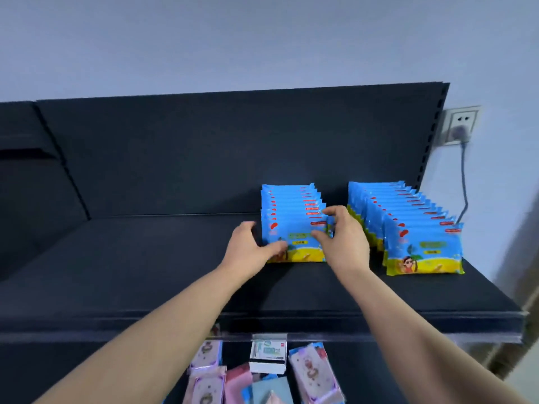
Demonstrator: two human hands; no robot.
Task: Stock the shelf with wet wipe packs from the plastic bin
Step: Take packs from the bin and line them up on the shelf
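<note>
A: Fingers (335, 212) of the right hand (342, 243) curl over the top right corner of the left row (291, 211) of wet wipe packs, and the thumb presses onto the front pack (294, 243). That's a firm pinch!

B: And the left hand (249, 247) mirrors it. Its thumb lies across the front pack's lower left, and its other fingers wrap round the row's left end. Both hands are clamped on the same stack.

A: How many packs sit inside that grip? I can't tell, the hands are a touch blurred.

B: The row stands upright on the dark shelf (131, 272), faces toward us, with its far end near the back panel (204, 156).

A: Over on the right, across a gap, there's the right row (408, 225). It's longer, with the same blue-and-yellow packs standing upright, and it reaches nearer the shelf's front edge. The back of the right hand is just beside it; whether it's touching, I can't say.

B: On the wall behind, there's a socket (462, 118) with a plug (460, 132) in it and a grey cable (464, 185) hanging down.

A: Below the shelf edge, pink packs (204, 371) and a white box (268, 357) lie on the lower level.
</note>
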